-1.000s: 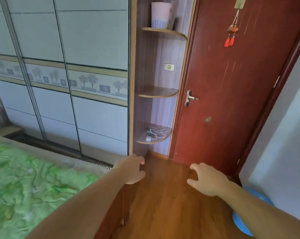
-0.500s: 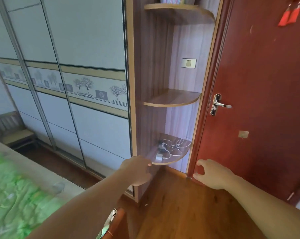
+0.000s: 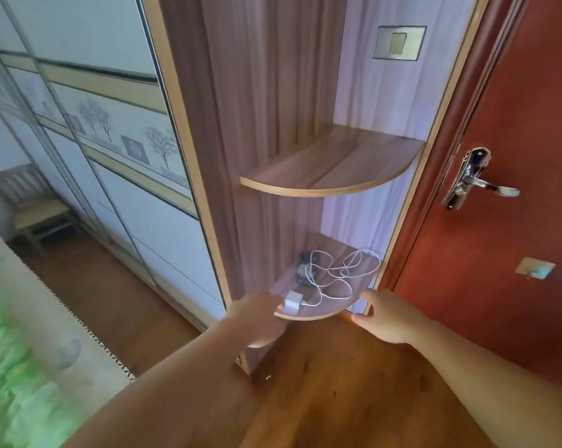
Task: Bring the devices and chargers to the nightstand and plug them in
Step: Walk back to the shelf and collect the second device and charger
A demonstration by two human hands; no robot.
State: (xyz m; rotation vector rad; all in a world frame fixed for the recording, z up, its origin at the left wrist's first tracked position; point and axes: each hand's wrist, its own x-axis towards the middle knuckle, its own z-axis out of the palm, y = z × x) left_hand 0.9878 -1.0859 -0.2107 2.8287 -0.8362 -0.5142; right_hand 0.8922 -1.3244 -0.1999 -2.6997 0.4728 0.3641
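Reaching both hands — fingers apart, empty — toward the low corner shelf (image 3: 308, 315) holding a charger (image 3: 293, 299).

No text, label, brand, number or sign can be read anywhere in the view. The white charger block (image 3: 293, 299) on the lower corner shelf (image 3: 308, 315), at lower centre of the frame, shows a plain face with no legible marking, and the dark device (image 3: 305, 270) just behind it is too blurred to tell. The printed band (image 3: 124, 140) across the wardrobe doors at left carries only tree pictures and small square motifs, and the wall switch (image 3: 399, 43) at upper right is unmarked.
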